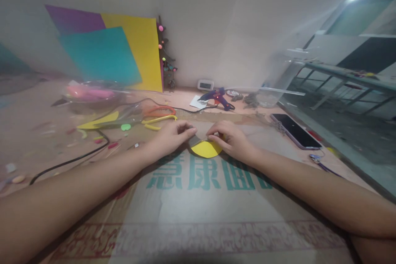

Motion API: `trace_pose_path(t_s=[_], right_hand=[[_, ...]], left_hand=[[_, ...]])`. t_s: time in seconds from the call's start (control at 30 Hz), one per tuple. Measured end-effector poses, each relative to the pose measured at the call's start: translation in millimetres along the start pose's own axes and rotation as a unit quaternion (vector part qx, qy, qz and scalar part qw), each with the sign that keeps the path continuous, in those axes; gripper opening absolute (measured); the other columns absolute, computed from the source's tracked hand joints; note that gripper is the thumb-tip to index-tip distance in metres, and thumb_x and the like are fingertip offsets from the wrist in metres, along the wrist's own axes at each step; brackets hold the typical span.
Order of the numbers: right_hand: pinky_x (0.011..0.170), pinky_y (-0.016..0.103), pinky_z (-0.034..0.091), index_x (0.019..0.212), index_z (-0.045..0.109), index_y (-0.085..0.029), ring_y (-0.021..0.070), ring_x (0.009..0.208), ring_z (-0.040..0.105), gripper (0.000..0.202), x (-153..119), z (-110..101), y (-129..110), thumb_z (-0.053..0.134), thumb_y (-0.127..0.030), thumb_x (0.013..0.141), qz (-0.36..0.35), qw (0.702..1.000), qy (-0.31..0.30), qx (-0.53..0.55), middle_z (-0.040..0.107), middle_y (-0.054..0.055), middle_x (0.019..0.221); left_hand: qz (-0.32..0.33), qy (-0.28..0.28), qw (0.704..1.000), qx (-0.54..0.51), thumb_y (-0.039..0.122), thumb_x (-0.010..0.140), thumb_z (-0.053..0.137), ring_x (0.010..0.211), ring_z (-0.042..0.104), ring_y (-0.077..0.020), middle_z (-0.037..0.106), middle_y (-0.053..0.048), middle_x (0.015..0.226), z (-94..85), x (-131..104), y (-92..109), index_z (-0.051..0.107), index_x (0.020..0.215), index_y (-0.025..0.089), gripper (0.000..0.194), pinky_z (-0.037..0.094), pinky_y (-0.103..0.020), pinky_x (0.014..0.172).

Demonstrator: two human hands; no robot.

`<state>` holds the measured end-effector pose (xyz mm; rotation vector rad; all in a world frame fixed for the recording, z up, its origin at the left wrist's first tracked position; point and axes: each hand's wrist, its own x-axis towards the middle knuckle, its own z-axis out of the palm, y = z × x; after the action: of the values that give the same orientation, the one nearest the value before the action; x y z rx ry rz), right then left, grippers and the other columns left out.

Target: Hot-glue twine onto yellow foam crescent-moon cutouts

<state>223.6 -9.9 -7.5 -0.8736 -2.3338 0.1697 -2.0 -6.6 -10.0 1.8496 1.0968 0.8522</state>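
Observation:
Near the middle of the table, both hands meet over a small, rounded yellow paper piece [206, 149]. A thin greyish strip [195, 142] lies along its upper left edge; whether the two are joined, I cannot tell. My left hand [177, 134] is closed in a pinch, thumb against fingers, at the strip's upper end. Curled over the yellow piece's upper right side, my right hand [230, 138] pinches it between thumb and fingers. Its fingertips partly hide the upper edge. Just left of my left hand lie scissors [159, 111] with orange and yellow handles, blades over a yellow scrap [99, 121].
A blue glue gun [213, 98] rests on a white card at the back, its black cord [74, 159] running left. A phone [295, 131] lies at right. Coloured sheets [102, 55] lean on the back wall. A green piece [126, 127] and scraps lie left.

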Motion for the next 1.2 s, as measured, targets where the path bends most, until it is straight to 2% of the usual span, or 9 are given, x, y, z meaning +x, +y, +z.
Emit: trace_pose_path(t_s=[0.2,0.37,0.53,0.67,0.8,0.87,1.0,1.13,1.2], right_hand=[[0.067,0.026,0.047,0.092,0.064,-0.019,0.0142,0.075,0.061,0.014,-2.7,-1.8,-5.6,0.050,-0.016,0.089,0.055,0.996,0.036,0.057,0.070,0.003,0.086],[0.068,0.027,0.047,0.092,0.063,-0.018,0.0146,0.076,0.058,0.015,-0.2,-2.6,-4.0,0.049,-0.012,0.090,-0.007,0.998,0.032,0.055,0.064,0.004,0.084],[0.067,0.027,0.045,0.090,0.066,-0.017,0.0145,0.075,0.055,0.013,1.9,-2.1,8.2,0.053,-0.015,0.090,-0.022,0.999,0.023,0.005,0.057,0.004,0.081],[0.072,0.031,0.044,0.088,0.066,-0.017,0.0175,0.081,0.055,0.013,5.0,-8.6,12.0,0.053,-0.019,0.091,-0.064,0.994,-0.020,-0.087,0.061,0.006,0.085],[0.075,0.034,0.043,0.085,0.067,-0.017,0.0190,0.081,0.055,0.018,12.0,-26.2,5.6,0.051,-0.020,0.092,-0.087,0.972,-0.112,-0.186,0.064,0.006,0.082],[0.074,0.033,0.043,0.084,0.067,-0.017,0.0189,0.080,0.056,0.017,14.9,-35.7,4.5,0.052,-0.019,0.091,-0.071,0.970,-0.130,-0.195,0.065,0.006,0.080],[0.069,0.030,0.044,0.087,0.065,-0.020,0.0176,0.079,0.059,0.011,17.1,-50.7,13.1,0.055,-0.020,0.088,0.000,0.980,-0.118,-0.159,0.068,0.004,0.084],[0.062,0.028,0.044,0.090,0.066,-0.022,0.0175,0.073,0.062,0.015,21.4,-60.7,38.5,0.055,-0.032,0.087,0.121,0.974,-0.125,-0.148,0.069,0.003,0.085],[0.059,0.028,0.044,0.090,0.064,-0.020,0.0179,0.069,0.062,0.019,26.8,-63.5,56.9,0.056,-0.037,0.086,0.193,0.963,-0.103,-0.159,0.069,0.004,0.083]], left_hand=[[-0.007,-0.001,1.000,-0.009,0.047,0.085,0.053,0.052,0.050,-0.0117,0.058,0.001,0.063,0.9,-2.1,3.8,0.064,0.090,0.014,0.034,0.035,-0.022,0.048],[0.002,0.015,1.000,-0.010,0.045,0.086,0.052,0.053,0.049,-0.0115,0.058,0.001,0.065,1.4,-1.9,2.1,0.063,0.093,0.015,0.033,0.036,-0.022,0.050],[0.030,0.014,0.999,0.020,0.044,0.089,0.049,0.061,0.052,-0.0127,0.061,0.000,0.074,0.2,-0.6,1.3,0.062,0.090,0.016,0.031,0.039,-0.023,0.056],[0.050,0.030,0.997,0.058,0.040,0.089,0.048,0.075,0.057,-0.0158,0.064,-0.001,0.080,-1.5,-0.2,3.4,0.062,0.087,0.017,0.027,0.043,-0.025,0.066],[0.054,0.032,0.995,0.072,0.038,0.091,0.044,0.088,0.059,-0.0194,0.066,-0.004,0.092,-1.5,-0.8,2.2,0.063,0.096,0.019,0.027,0.045,-0.029,0.078],[0.045,0.027,0.997,0.063,0.037,0.091,0.045,0.092,0.059,-0.0204,0.067,-0.004,0.098,-0.7,-1.4,1.6,0.064,0.103,0.020,0.028,0.045,-0.031,0.082],[0.013,0.013,0.999,0.037,0.037,0.088,0.051,0.092,0.059,-0.0209,0.067,-0.005,0.101,0.9,-2.6,1.9,0.063,0.110,0.019,0.031,0.045,-0.031,0.081],[0.014,0.004,1.000,0.022,0.037,0.088,0.052,0.089,0.058,-0.0196,0.065,-0.004,0.096,1.6,-2.5,1.3,0.062,0.102,0.019,0.025,0.044,-0.030,0.077],[0.029,0.017,0.999,0.031,0.037,0.090,0.048,0.083,0.056,-0.0184,0.063,-0.003,0.089,1.6,-2.2,0.9,0.059,0.095,0.019,0.022,0.042,-0.029,0.074]])
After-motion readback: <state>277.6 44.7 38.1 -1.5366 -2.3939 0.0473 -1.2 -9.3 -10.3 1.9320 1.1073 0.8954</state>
